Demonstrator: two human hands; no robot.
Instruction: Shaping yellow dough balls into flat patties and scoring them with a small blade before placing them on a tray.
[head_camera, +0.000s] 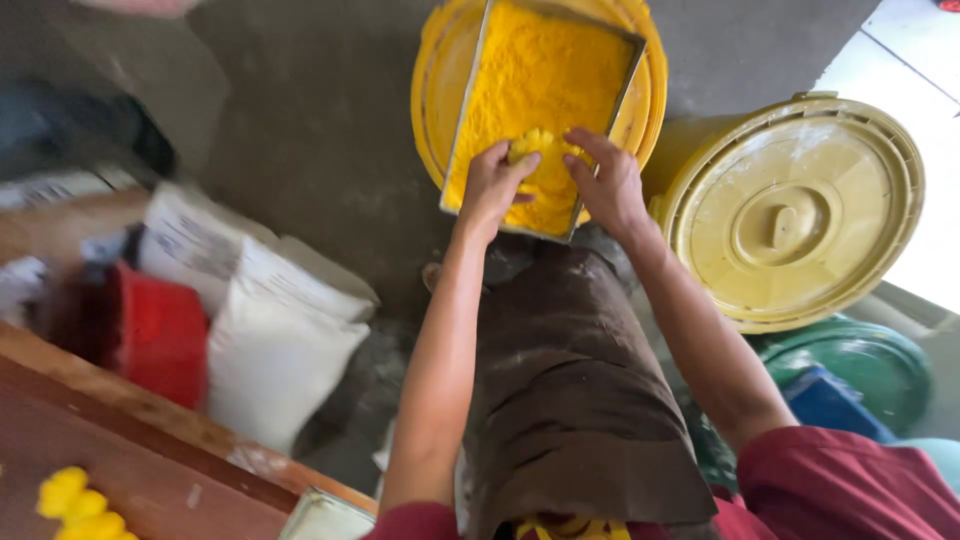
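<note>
Short dark-red cloth sleeves cover both upper arms; forearms bare. A long dark-brown cloth apron, creased and dusted, hangs down the front over dark-red clothing

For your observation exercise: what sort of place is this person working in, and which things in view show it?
Probably a small food-making workshop: a rectangular metal tray of yellow powder on a yellow plastic bucket, a lidded yellow plastic drum, white sacks, bare concrete floor.
</note>
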